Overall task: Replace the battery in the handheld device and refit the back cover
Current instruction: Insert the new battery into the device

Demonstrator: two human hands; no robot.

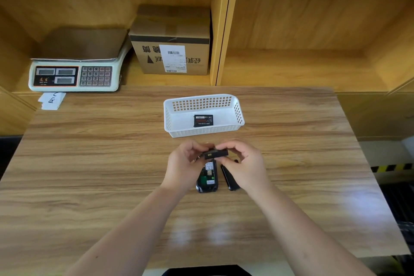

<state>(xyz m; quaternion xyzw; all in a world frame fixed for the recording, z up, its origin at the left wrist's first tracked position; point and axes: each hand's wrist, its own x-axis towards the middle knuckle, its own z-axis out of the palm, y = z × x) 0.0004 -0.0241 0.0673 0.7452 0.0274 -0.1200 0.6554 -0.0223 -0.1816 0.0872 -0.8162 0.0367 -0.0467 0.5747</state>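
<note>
A black battery with gold contacts is held just above the table by both hands: my left hand pinches its left end and my right hand its right end. Below it the black handheld device lies face down with its battery bay open and its green board showing. The black back cover rests on the table just right of the device, partly hidden under my right hand. A second black battery lies flat inside the white basket beyond my hands.
The wooden table backs onto wooden shelving. A white weighing scale stands on the shelf at far left with a paper note below it. A cardboard box stands right of the scale.
</note>
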